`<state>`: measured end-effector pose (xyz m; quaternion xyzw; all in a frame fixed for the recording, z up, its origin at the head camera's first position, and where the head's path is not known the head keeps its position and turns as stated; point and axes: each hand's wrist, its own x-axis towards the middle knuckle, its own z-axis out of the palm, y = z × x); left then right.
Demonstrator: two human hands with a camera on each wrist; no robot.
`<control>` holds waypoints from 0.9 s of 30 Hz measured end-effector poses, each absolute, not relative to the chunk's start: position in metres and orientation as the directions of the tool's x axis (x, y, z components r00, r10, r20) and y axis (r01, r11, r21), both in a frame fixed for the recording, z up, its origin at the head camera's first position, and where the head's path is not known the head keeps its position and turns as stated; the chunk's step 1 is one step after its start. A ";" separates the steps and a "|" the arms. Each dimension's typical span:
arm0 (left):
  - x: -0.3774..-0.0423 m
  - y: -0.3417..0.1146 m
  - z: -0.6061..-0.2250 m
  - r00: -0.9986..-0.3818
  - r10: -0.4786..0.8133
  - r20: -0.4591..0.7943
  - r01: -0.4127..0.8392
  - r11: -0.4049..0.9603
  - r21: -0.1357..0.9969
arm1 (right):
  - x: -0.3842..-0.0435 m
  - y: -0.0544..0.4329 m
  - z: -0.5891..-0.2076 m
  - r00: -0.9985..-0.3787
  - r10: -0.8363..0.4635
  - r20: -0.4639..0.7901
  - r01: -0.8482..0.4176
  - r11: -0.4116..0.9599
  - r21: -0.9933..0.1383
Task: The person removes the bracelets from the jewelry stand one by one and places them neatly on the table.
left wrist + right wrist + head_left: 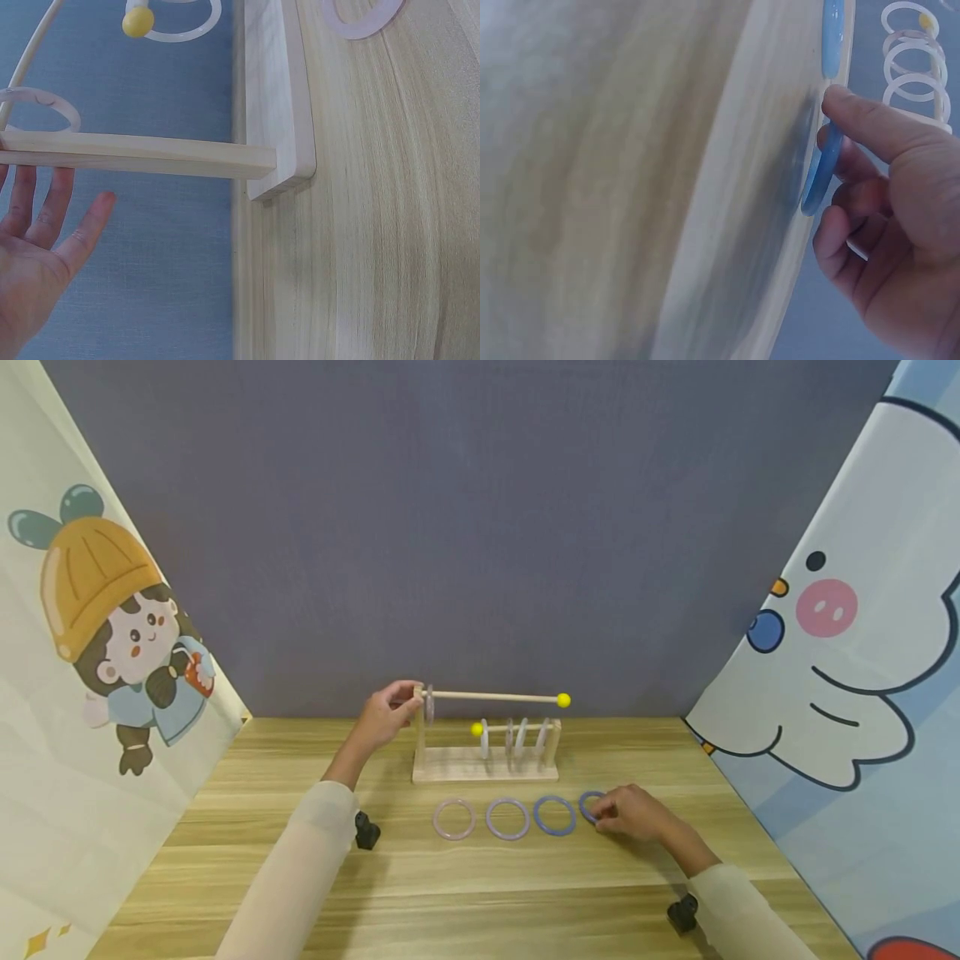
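Note:
My left hand (pixel 386 717) holds the top of the taller post (pixel 150 154) of a wooden ring stand (pixel 450 767), thumb and fingertips at the wood. One marbled ring (pixel 45 101) hangs on the upper rod (pixel 495 696), close to that post. Several whitish rings (pixel 521 737) hang on the lower rod, which ends in a yellow ball (pixel 477 729). At the right end of a row on the table, my right hand (pixel 637 814) pinches a blue ring (pixel 825 169) between thumb and fingers. The ring is tilted, with its near part hidden by the fingers.
Left of the right hand lie a second blue ring (pixel 555 834), a lavender ring (pixel 507 837) and a pink ring (pixel 453 837) in front of the stand. A yellow ball (pixel 563 700) caps the upper rod. A grey-blue panel (pixel 480 527) rises behind the wooden table (pixel 480 893).

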<state>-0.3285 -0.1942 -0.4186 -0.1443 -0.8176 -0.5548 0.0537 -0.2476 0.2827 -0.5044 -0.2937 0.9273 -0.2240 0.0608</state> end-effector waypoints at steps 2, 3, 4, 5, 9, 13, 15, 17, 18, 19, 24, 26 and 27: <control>-0.328 -0.195 -0.418 -0.953 0.177 0.248 0.296 0.344 0.891 | -0.246 0.283 -0.505 -0.824 -0.566 0.011 -0.514 0.739 -0.436; -0.328 -0.195 -0.418 -0.953 0.177 0.248 0.296 0.346 0.890 | -0.246 0.283 -0.505 -0.824 -0.566 0.011 -0.515 0.742 -0.429; -0.328 -0.195 -0.418 -0.953 0.177 0.247 0.295 0.348 0.890 | -0.245 0.283 -0.505 -0.825 -0.565 0.008 -0.514 0.744 -0.427; -0.327 -0.195 -0.418 -0.953 0.178 0.247 0.296 0.350 0.889 | -0.244 0.283 -0.505 -0.826 -0.563 0.006 -0.511 0.745 -0.428; -0.327 -0.195 -0.417 -0.952 0.174 0.251 0.298 0.349 0.889 | -0.243 0.282 -0.504 -0.829 -0.560 -0.002 -0.497 0.737 -0.459; -0.326 -0.195 -0.417 -0.952 0.175 0.253 0.300 0.346 0.889 | -0.243 0.282 -0.505 -0.836 -0.549 -0.016 -0.473 0.735 -0.486; -0.327 -0.194 -0.417 -0.953 0.174 0.249 0.296 0.345 0.891 | -0.243 0.282 -0.505 -0.839 -0.543 -0.022 -0.464 0.737 -0.492; -0.327 -0.194 -0.417 -0.953 0.175 0.247 0.294 0.344 0.892 | -0.244 0.282 -0.505 -0.841 -0.540 -0.023 -0.459 0.737 -0.497; -0.327 -0.194 -0.417 -0.953 0.174 0.247 0.294 0.346 0.891 | -0.244 0.282 -0.506 -0.842 -0.540 -0.022 -0.459 0.736 -0.498; -0.327 -0.194 -0.416 -0.953 0.174 0.248 0.295 0.347 0.890 | -0.245 0.283 -0.506 -0.841 -0.540 -0.021 -0.460 0.736 -0.497; -0.326 -0.194 -0.416 -0.955 0.171 0.242 0.288 0.342 0.895 | -0.246 0.284 -0.508 -0.838 -0.546 -0.008 -0.470 0.728 -0.500; -0.326 -0.194 -0.415 -0.956 0.170 0.238 0.284 0.337 0.898 | -0.246 0.285 -0.509 -0.835 -0.550 -0.001 -0.475 0.721 -0.505; -0.326 -0.194 -0.415 -0.955 0.172 0.240 0.286 0.340 0.896 | -0.246 0.285 -0.509 -0.833 -0.553 0.006 -0.480 0.717 -0.506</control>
